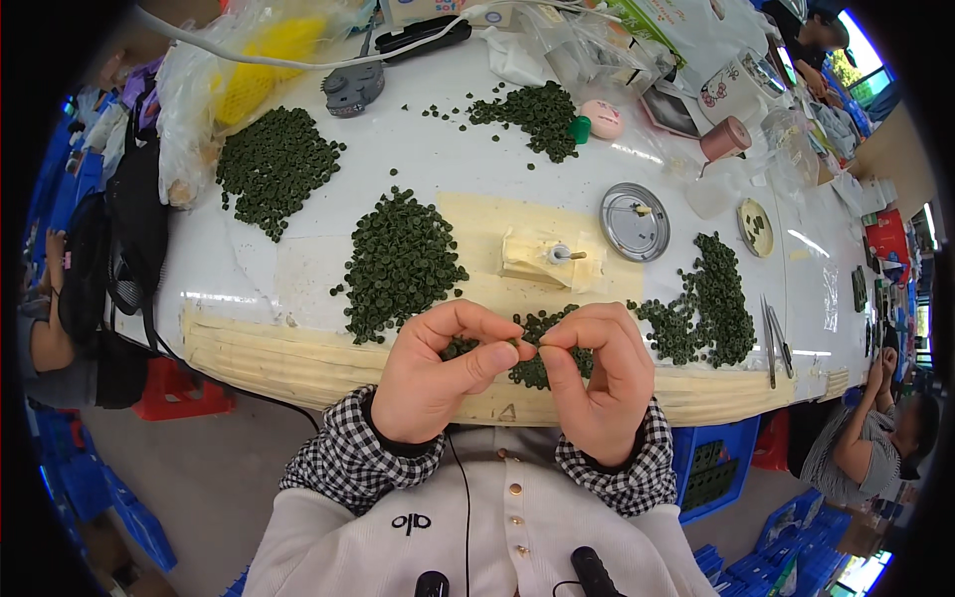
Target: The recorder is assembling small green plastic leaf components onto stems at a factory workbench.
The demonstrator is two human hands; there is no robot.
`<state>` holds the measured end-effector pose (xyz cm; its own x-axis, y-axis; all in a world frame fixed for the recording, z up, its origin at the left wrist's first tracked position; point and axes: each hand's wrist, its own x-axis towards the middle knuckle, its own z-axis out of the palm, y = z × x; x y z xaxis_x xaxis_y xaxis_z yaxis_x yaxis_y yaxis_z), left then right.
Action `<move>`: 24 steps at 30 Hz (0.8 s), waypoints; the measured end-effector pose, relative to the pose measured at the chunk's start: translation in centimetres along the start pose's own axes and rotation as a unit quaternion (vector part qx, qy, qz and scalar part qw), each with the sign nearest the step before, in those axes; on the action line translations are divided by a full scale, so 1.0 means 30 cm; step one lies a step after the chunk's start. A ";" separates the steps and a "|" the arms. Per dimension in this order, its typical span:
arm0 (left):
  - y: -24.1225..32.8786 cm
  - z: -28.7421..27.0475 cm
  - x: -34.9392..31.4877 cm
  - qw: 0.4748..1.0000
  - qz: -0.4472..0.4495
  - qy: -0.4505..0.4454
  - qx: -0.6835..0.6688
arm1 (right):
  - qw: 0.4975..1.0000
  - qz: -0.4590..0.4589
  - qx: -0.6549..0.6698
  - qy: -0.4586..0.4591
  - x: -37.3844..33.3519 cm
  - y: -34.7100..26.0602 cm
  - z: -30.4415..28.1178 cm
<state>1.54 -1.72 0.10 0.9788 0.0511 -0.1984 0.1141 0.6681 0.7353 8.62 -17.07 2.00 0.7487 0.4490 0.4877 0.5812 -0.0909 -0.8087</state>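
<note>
My left hand (433, 376) and my right hand (605, 383) meet near the table's front edge, thumb and fingertips pinched on each. A small dark green piece (513, 342) peeks out between the left fingertips. Right beside it, the right fingertips close on something too small to make out. Below and behind the hands lies a heap of small round green pieces (533, 372), partly covered by the fingers. A larger heap of the same pieces (398, 264) spreads just beyond my left hand. Past my right hand lies another heap (718, 298).
A taped block with a metal pin (562, 256) stands beyond the hands, near a round metal dish (635, 222). Tweezers (769, 343) lie at the right. More green heaps (277, 164), a grey device (353, 90) and plastic bags (239, 75) fill the back. Another person (865, 438) sits at right.
</note>
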 end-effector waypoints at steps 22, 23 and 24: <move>0.004 0.004 0.000 1.000 -0.002 0.017 0.003 | 1.000 0.015 0.018 0.002 -0.004 0.004 0.009; 0.003 0.001 0.000 1.000 -0.004 0.012 0.005 | 1.000 0.015 0.016 0.003 -0.004 0.003 0.010; 0.002 0.004 0.000 1.000 0.005 0.016 0.012 | 1.000 0.012 0.010 0.002 -0.003 0.001 0.011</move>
<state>1.59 -1.77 0.23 0.9741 0.0812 -0.2110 0.1088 0.6498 0.7523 8.48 -16.83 1.83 0.7634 0.4436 0.4696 0.5567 -0.0830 -0.8266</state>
